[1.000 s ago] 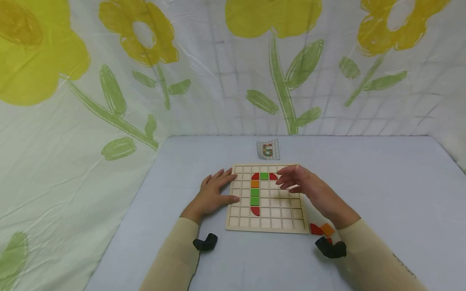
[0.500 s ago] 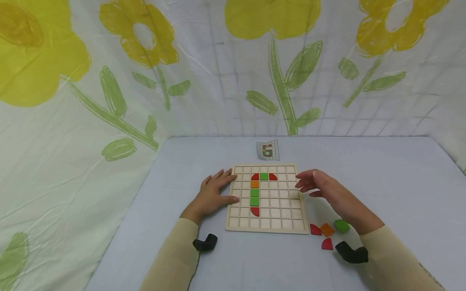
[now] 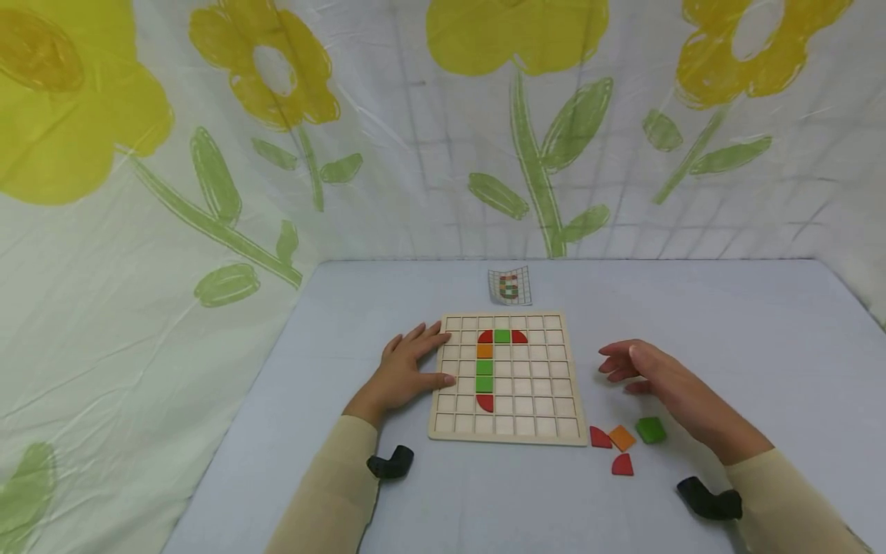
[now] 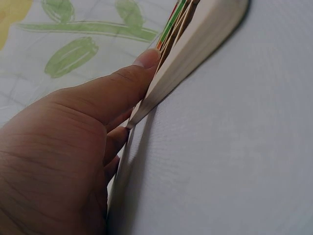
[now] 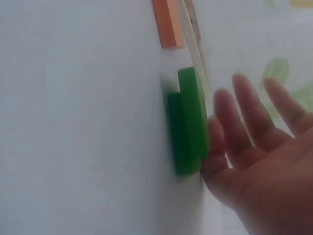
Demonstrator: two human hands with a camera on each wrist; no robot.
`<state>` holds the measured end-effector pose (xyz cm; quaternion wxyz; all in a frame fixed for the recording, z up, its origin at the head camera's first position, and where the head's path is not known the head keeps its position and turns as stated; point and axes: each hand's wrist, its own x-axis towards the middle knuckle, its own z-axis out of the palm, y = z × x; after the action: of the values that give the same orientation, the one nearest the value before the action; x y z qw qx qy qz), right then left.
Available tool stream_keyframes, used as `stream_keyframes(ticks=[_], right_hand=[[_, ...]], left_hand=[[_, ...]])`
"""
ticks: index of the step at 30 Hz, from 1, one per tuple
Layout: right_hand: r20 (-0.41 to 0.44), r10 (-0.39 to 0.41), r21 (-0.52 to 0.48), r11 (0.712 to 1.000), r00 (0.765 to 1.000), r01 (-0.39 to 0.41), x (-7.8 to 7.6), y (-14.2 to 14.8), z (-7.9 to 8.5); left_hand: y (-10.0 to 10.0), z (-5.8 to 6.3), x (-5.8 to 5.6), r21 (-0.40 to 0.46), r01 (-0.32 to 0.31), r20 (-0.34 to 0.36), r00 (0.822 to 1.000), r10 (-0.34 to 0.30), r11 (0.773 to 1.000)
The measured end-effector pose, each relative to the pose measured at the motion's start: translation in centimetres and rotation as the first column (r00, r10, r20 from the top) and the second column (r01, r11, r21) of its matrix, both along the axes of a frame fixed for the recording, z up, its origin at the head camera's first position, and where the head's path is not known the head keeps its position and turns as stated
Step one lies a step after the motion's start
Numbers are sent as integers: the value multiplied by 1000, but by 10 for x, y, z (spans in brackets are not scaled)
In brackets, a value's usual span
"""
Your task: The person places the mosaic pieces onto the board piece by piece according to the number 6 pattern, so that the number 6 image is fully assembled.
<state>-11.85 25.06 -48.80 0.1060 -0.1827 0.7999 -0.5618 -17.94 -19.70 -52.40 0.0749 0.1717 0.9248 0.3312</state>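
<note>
A wooden grid board lies on the table. Along its left side, my left hand rests with fingers spread, the thumb on the rim. Set into the board's cells are red quarter-round, green square and orange square pieces, forming a hooked line. To the right of the board hovers my right hand, its fingers loosely bent and nothing held. Just below it are green square blocks; in the right wrist view two green blocks appear stacked.
By the board's lower right corner lie two red quarter-round pieces and an orange square block. A small printed grid card with a coloured pattern lies behind the board. A flower-printed cloth hangs beyond the table's back edge.
My right hand has moved from over the board's upper right, rightward and nearer to me, uncovering the loose pieces. The left hand and the set pieces have stayed in place.
</note>
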Motion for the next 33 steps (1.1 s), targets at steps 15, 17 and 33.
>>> stream_keyframes(ticks=[15,17,33], right_hand=[[-85,-6,-5,1000,996,6,7,43,-27],[-42,-19,23,1000,999,20,7,47,-27],[-140,196,247,956,971,-157,8,55,-30]], left_hand=[[2,1,3,-5,-6,6,1000,6,1000],[2,1,2,-7,-9,1,1000,9,1000],[2,2,1,-22,-19,10,1000,19,1000]])
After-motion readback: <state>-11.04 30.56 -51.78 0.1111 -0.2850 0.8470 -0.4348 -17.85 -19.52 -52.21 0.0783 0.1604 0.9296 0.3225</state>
